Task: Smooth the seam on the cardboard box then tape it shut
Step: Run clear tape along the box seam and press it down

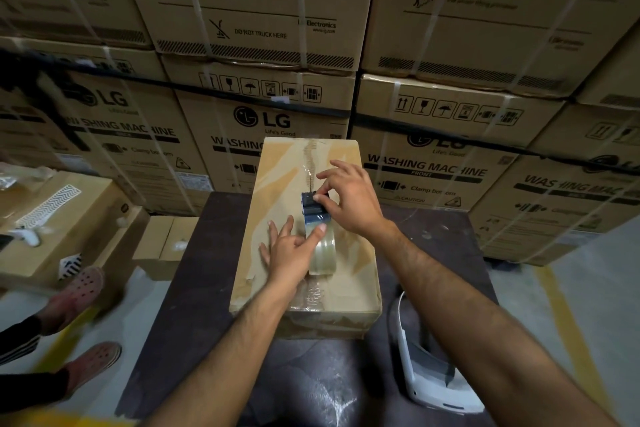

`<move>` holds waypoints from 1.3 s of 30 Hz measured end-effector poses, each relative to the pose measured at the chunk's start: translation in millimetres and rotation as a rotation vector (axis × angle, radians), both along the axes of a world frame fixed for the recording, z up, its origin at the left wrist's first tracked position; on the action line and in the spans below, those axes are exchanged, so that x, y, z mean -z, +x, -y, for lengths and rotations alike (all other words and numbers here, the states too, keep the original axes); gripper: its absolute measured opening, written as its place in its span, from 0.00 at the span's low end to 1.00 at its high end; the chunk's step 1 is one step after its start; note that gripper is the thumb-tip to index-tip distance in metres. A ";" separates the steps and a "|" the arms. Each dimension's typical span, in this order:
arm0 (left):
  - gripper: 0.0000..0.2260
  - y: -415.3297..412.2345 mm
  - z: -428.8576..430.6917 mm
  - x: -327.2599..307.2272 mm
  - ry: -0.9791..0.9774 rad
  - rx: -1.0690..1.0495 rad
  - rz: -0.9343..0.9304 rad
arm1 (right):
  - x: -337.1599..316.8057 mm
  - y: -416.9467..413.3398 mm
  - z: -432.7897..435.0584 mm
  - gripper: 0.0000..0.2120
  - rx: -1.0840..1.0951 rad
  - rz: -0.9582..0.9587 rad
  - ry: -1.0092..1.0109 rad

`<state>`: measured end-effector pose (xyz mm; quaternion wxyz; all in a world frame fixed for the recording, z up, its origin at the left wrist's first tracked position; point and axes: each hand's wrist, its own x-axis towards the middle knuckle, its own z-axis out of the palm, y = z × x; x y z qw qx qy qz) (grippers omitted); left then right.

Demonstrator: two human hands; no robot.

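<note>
A closed cardboard box lies lengthwise on a dark table, its centre seam running away from me under wrinkled clear tape. A tape dispenser with a dark blue head and a clear tape roll rests on the seam at mid-box. My right hand grips the dispenser's head from above, fingers pinched around it. My left hand lies flat on the box lid left of the seam, with the thumb pressed against the tape roll.
The dark table carries a white and grey device at right. Stacked washing-machine cartons form a wall behind. Smaller boxes stand at left, and another person's sandalled feet are on the floor there.
</note>
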<state>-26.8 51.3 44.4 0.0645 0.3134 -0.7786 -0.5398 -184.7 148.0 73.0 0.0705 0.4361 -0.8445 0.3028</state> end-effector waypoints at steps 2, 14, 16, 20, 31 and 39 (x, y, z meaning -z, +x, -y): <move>0.29 1.3 2.1 -0.8 0.047 0.005 -0.011 | 0.8 -2.5 3.2 0.05 0.004 0.015 0.011; 0.22 2.5 1.3 -0.2 0.078 0.104 -0.015 | -1.2 -16.0 2.3 0.05 0.104 0.019 0.048; 0.18 3.6 1.5 2.2 0.067 0.112 -0.009 | -1.6 -18.8 2.9 0.05 0.118 0.039 0.047; 0.16 6.3 3.1 3.8 0.061 0.135 -0.004 | -2.3 -21.7 8.2 0.04 0.120 0.063 0.063; 0.12 1.5 13.8 -5.8 0.053 0.236 0.062 | -4.7 -37.3 20.1 0.03 0.198 0.281 0.049; 0.18 -9.8 29.5 -12.8 0.054 0.170 0.091 | 12.0 -50.6 24.9 0.04 0.169 0.291 -0.020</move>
